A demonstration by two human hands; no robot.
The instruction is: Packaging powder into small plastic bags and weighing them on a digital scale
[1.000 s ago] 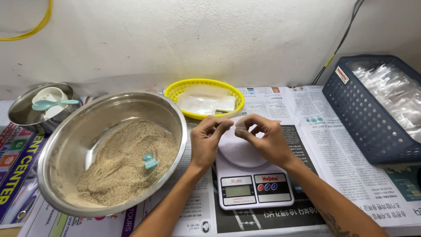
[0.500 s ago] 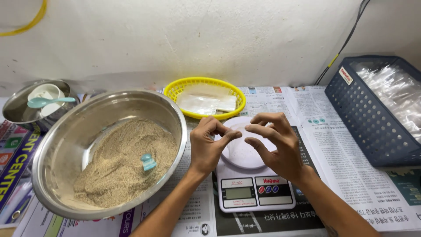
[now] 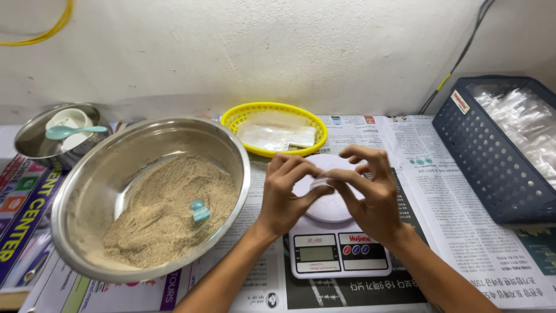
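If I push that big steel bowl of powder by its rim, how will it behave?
The steel bowl would likely rock or tip: its rounded body already sits tilted. It is probably bottom-heavy, since the tan powder lies heaped low. On the newspaper, it may slide.

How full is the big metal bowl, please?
Partly full. The metal bowl holds a low heap of tan powder with a small blue scoop in it; its upper walls are bare.

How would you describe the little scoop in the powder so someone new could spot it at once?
Start at the large steel bowl on the left of the table, left of the digital scale. Inside, on the mound of tan powder, a small light-blue scoop sits half buried. It is the only blue item in the bowl; the longer teal spoon lies in the smaller steel container behind.
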